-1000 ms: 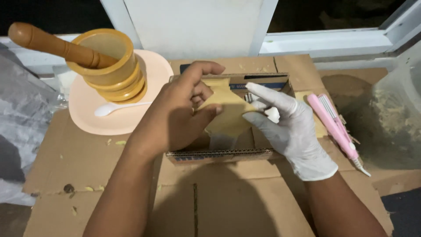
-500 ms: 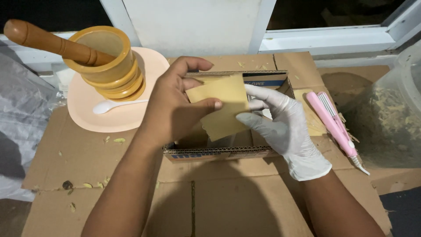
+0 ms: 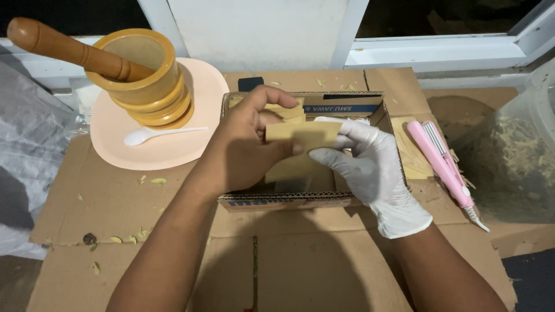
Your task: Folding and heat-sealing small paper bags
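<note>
A small tan paper pouch [image 3: 302, 134] is held over an open cardboard box [image 3: 352, 105]. My bare left hand [image 3: 245, 147] pinches the pouch's left end between thumb and fingers. My right hand [image 3: 370, 167], in a white glove, grips its right end and underside. More tan pouches [image 3: 286, 112] lie inside the box beneath my hands. The box's near wall [image 3: 277, 201] shows below my wrists.
A wooden mortar [image 3: 144, 78] with a pestle [image 3: 63, 47] stands on a peach plate [image 3: 150, 151] at the left, next to a white plastic spoon [image 3: 153, 134]. A pink hair-iron tool [image 3: 442, 164] lies right of the box. A clear bag of dry herb [image 3: 514, 156] fills the right edge. Flattened cardboard [image 3: 300, 266] covers the surface.
Both hands have lifted one pouch up from the box and turned it flatter, so it now shows as a narrow strip between them.
</note>
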